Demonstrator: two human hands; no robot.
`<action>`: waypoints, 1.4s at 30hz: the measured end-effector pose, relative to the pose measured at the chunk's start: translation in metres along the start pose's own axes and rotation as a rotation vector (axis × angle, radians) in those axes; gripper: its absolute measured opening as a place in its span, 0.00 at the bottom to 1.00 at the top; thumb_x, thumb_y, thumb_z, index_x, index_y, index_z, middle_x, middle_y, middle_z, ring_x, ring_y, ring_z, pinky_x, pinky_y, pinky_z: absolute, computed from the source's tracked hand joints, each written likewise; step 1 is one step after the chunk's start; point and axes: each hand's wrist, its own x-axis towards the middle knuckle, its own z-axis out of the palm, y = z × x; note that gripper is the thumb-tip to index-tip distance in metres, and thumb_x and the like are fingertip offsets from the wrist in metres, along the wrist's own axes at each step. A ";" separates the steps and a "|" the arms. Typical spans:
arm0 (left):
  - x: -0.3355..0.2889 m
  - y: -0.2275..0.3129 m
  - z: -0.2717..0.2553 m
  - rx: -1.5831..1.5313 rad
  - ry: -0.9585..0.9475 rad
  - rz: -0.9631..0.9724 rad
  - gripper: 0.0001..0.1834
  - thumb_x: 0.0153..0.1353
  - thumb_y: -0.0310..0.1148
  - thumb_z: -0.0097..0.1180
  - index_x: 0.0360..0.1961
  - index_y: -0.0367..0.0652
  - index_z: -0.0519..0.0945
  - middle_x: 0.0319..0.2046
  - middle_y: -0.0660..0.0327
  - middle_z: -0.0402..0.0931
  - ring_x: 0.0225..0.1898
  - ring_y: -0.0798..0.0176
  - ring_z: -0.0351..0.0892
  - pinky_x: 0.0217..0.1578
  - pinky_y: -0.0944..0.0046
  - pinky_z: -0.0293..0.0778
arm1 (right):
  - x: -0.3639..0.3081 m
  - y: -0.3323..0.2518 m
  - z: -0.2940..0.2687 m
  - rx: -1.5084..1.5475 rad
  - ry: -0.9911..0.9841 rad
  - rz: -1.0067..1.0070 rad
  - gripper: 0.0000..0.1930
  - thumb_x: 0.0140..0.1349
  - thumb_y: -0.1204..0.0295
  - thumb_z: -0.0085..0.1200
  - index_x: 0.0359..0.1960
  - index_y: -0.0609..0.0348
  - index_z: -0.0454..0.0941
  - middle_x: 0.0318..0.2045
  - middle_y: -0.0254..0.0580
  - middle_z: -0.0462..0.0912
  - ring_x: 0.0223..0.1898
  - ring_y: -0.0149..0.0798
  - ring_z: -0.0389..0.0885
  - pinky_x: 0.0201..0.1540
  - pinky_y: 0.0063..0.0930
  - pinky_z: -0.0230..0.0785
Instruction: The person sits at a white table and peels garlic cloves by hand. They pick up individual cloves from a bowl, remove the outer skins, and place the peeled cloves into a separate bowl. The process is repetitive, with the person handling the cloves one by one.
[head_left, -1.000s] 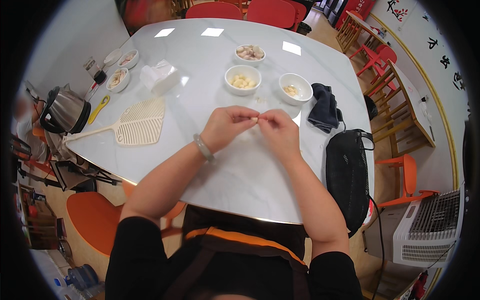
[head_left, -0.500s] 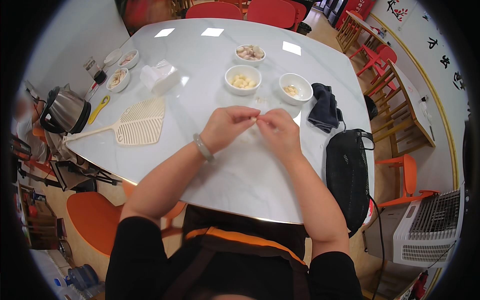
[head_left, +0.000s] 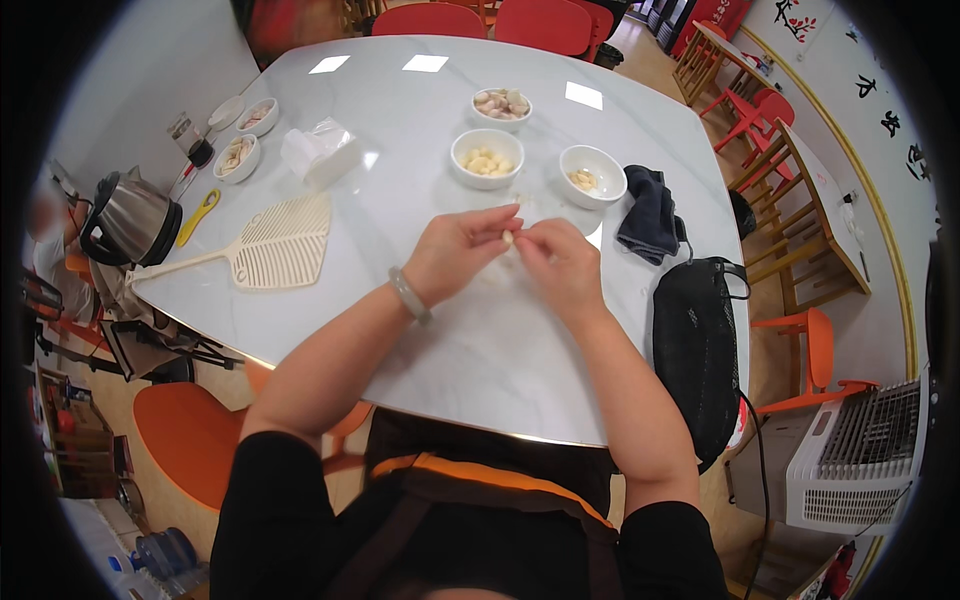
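Observation:
Above the middle of the table, a small pale garlic clove (head_left: 508, 237) is pinched between my two hands. My left hand (head_left: 455, 255) has its thumb and fingers closed at the clove's left side. Thumb and forefinger of my right hand (head_left: 562, 265) press on it from the right. Just beyond my hands stands a white bowl (head_left: 487, 183) of peeled cloves. Behind it, a smaller bowl (head_left: 500, 125) holds unpeeled garlic. To the right, another white bowl (head_left: 590, 202) has a few pale pieces in it. Small skin scraps lie on the table beneath my fingers.
At left are a cream slotted fly swatter (head_left: 285, 245), a yellow peeler (head_left: 198, 220), a steel kettle (head_left: 135, 215), a plastic-wrapped tissue pack (head_left: 322, 155) and small bowls (head_left: 235, 175). A dark cloth (head_left: 645, 215) and black mesh bag (head_left: 695, 360) lie along the right side.
The fingers of my left hand have lifted and parted slightly at the tips, and more of the clove shows. My arms and the bowls stay in place.

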 end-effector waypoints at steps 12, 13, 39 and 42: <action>0.003 0.003 -0.002 -0.056 -0.033 -0.005 0.26 0.57 0.18 0.52 0.59 0.36 0.66 0.50 0.52 0.74 0.49 0.65 0.76 0.50 0.69 0.74 | -0.002 -0.003 0.003 0.023 -0.007 0.145 0.04 0.54 0.78 0.56 0.32 0.61 0.80 0.28 0.39 0.80 0.26 0.31 0.78 0.30 0.23 0.70; 0.003 0.002 -0.002 -0.070 -0.035 -0.006 0.26 0.57 0.18 0.52 0.58 0.36 0.66 0.49 0.52 0.74 0.48 0.65 0.76 0.50 0.69 0.74 | -0.002 -0.002 0.003 0.018 -0.011 0.146 0.04 0.54 0.78 0.56 0.32 0.61 0.80 0.28 0.39 0.80 0.26 0.31 0.78 0.30 0.23 0.70; 0.002 0.001 -0.005 -0.181 -0.063 -0.093 0.20 0.59 0.28 0.56 0.53 0.35 0.71 0.44 0.54 0.77 0.44 0.66 0.77 0.45 0.69 0.75 | -0.004 0.007 0.008 0.102 0.039 0.162 0.04 0.54 0.76 0.58 0.31 0.62 0.77 0.26 0.38 0.77 0.23 0.30 0.73 0.27 0.23 0.67; 0.001 0.006 -0.006 -0.087 -0.067 -0.163 0.15 0.59 0.29 0.57 0.46 0.33 0.76 0.38 0.57 0.79 0.38 0.69 0.79 0.40 0.71 0.76 | -0.003 0.004 0.005 0.111 0.044 0.136 0.04 0.55 0.77 0.57 0.31 0.62 0.77 0.26 0.40 0.77 0.25 0.32 0.75 0.28 0.24 0.68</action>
